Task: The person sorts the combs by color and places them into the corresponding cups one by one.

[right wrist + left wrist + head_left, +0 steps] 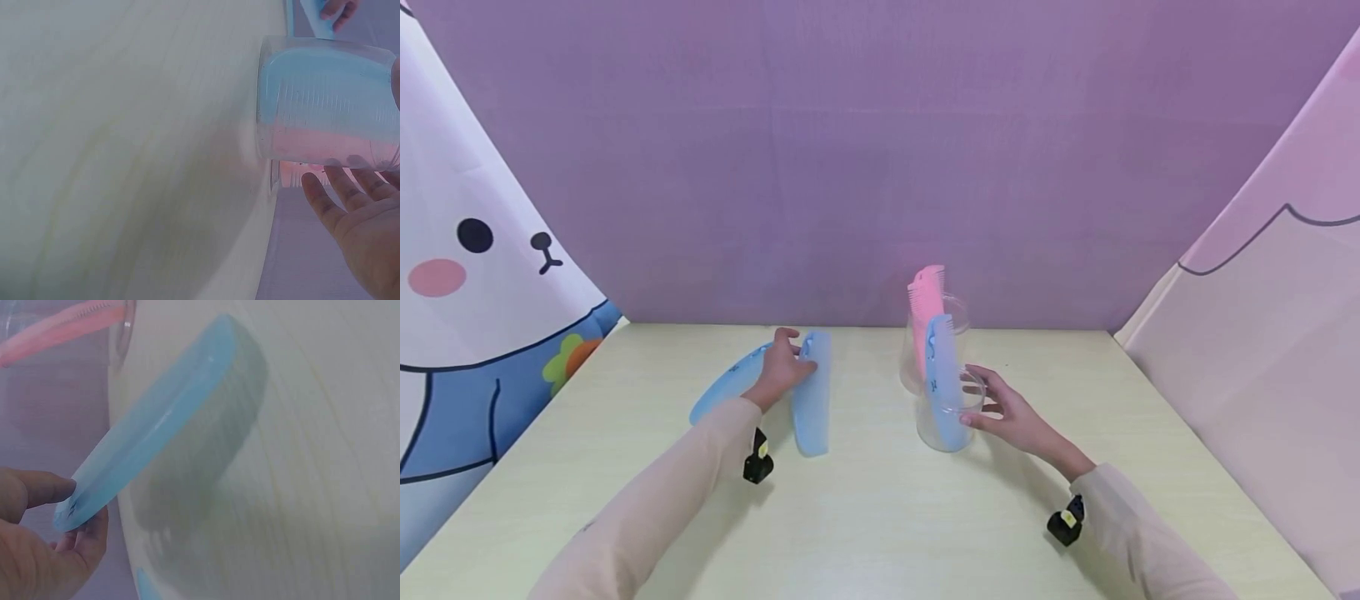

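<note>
The two hands were well apart. The left hand (780, 367) pinched one end of a blue comb (812, 408) between thumb and fingers, above the left part of the table (865, 517). The left wrist view showed this comb tilted, its gripped end raised and a shadow alongside; whether its near end touched the table could not be determined. The right hand (1011, 417) was curled about the right side of the near clear cup (928, 429), thumb to the near side and fingers spread to the far side.

Inside the near clear cup, a second blue comb (942, 358) stood nearly upright, its top well above the rim. Just beyond and slightly left was the far clear cup (909, 367), holding at least one upright pink comb (927, 304); the exact count was not clear. A third blue comb (722, 392) lay slantwise on the table, left of the left hand and partly covered by it.

Both arms wore light sleeves (647, 500), with a small black device (758, 460) at each wrist. A purple backdrop (835, 167) rose at the far edge, with a cartoon-printed panel (467, 325) on the left.
</note>
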Available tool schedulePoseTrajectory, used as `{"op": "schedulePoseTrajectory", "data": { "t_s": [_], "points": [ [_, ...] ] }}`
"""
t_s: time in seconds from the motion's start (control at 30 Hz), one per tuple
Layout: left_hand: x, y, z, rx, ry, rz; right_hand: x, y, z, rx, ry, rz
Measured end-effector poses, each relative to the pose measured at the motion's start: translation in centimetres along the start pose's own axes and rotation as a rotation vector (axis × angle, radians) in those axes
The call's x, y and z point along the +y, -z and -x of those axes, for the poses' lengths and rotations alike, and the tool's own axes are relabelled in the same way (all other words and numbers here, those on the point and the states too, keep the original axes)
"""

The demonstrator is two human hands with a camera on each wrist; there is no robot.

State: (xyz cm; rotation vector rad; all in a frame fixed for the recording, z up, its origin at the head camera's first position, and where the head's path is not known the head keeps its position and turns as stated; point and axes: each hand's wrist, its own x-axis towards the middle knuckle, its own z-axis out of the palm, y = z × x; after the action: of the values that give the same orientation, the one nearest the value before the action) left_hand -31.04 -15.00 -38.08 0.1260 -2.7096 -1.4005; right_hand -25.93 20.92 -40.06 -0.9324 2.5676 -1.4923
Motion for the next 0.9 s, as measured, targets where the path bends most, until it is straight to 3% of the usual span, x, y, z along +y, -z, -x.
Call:
{"op": "schedulePoseTrajectory", "data": {
  "t_s": [0.13,0.53,0.9],
  "points": [
    [0.5,0.3,0.2,0.018,-0.035,0.024,0.0,0.0,0.0,0.002,-0.003,0.003],
    [2.2,0.7,0.7,0.036,-0.049,0.074,0.0,0.0,0.0,0.001,0.007,-0.008],
    [4.0,0.7,1.0,0.101,-0.077,0.171,0.2,0.0,0.0,-0.004,0.009,-0.007]
  ]
}}
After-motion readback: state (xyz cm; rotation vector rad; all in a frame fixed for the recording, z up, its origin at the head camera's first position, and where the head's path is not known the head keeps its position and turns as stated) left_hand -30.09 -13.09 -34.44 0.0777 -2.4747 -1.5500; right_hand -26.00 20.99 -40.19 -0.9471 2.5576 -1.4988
